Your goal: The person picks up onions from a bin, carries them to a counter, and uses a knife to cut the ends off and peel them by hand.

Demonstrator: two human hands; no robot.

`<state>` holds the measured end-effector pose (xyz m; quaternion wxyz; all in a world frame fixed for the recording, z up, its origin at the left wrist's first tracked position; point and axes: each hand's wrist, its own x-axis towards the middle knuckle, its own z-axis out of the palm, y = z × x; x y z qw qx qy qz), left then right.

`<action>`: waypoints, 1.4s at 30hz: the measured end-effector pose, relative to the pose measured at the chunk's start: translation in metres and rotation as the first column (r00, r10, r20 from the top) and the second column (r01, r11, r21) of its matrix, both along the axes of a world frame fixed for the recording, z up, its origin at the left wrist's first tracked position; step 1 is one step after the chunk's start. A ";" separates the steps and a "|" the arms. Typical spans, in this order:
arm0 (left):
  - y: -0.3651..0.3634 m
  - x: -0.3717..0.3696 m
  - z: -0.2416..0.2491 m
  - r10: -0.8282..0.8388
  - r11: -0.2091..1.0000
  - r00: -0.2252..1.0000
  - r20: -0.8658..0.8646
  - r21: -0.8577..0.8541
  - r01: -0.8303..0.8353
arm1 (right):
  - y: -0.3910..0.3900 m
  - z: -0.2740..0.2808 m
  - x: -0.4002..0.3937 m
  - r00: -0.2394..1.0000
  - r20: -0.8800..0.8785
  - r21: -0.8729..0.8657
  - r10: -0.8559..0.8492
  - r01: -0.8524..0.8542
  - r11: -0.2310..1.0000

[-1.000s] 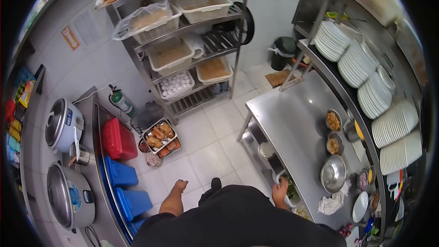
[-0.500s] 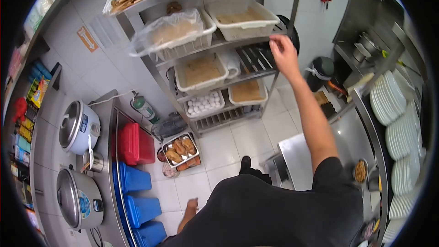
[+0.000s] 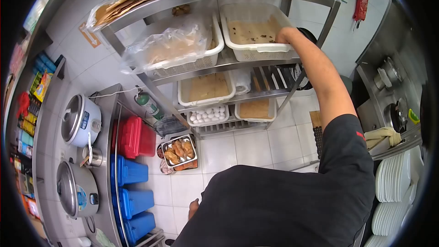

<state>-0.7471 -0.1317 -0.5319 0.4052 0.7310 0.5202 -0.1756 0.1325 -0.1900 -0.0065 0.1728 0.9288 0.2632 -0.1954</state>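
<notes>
My right hand (image 3: 284, 35) reaches over the right side of a white plastic basket (image 3: 263, 46) on the rack's upper shelf. The basket is lined with brown paper, with small dark bits on it. The fingers point down inside the basket wall, and whether they hold anything is hidden. Low beside my body hangs my left hand (image 3: 194, 208), mostly covered by the dark shirt and away from any object. Left of that basket stands a second white basket (image 3: 192, 61), with clear plastic film (image 3: 169, 41) lying over it.
Lower on the metal rack (image 3: 219, 69) are a paper-lined tub (image 3: 206, 87) and a basket of eggs (image 3: 208, 115). A metal tray of browned meat pieces (image 3: 179, 150) sits low near the rack. Rice cookers (image 3: 80, 187) and blue bins (image 3: 137, 201) are left; stacked white plates (image 3: 393, 178) right.
My right hand has moved from beside the shelf edge forward into the upper right basket. I am nearer the rack. My left hand is now more hidden by my body.
</notes>
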 end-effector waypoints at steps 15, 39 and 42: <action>0.139 0.119 -0.005 -0.477 0.872 0.879 0.010 -0.115 0.475 | -0.187 -0.025 -0.278 0.920 -0.196 0.799 0.340 0.351 -0.489; -0.070 0.189 -0.046 -0.913 -0.118 0.062 0.402 -0.406 0.906 | -0.305 -0.290 -0.966 0.412 -0.902 0.082 -0.126 -0.122 -0.989; -0.214 0.103 0.050 -0.900 -0.216 -0.065 0.430 -0.312 0.925 | -0.340 -0.303 -1.043 0.446 -0.878 0.072 -0.175 -0.239 -0.968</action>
